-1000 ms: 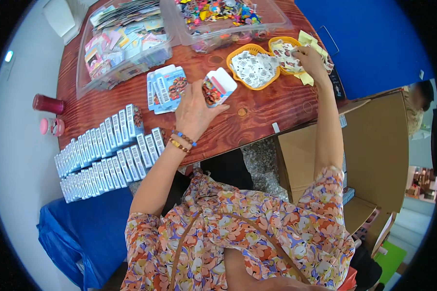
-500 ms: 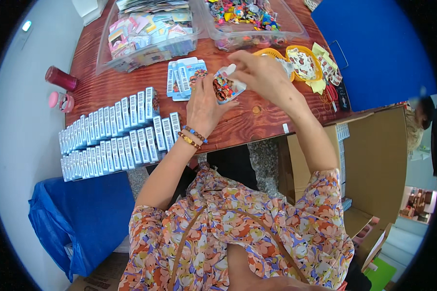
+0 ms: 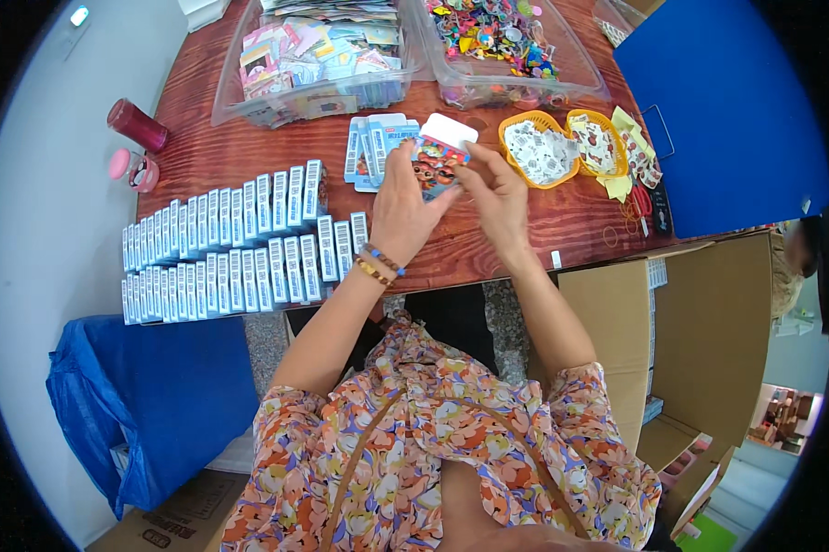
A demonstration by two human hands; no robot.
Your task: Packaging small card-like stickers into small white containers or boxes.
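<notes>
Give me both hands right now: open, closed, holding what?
Left hand: closed on the small open box, its flap up.
Right hand: fingers curled, fingertips at the box's side; whether it has a grip cannot be told.

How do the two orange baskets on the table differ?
The left orange basket holds pale, white-grey printed pieces; the right orange basket holds darker red-and-black ones. The left sits nearer the right hand, the right beside yellow slips. Both are oval, scalloped and touching.
</notes>
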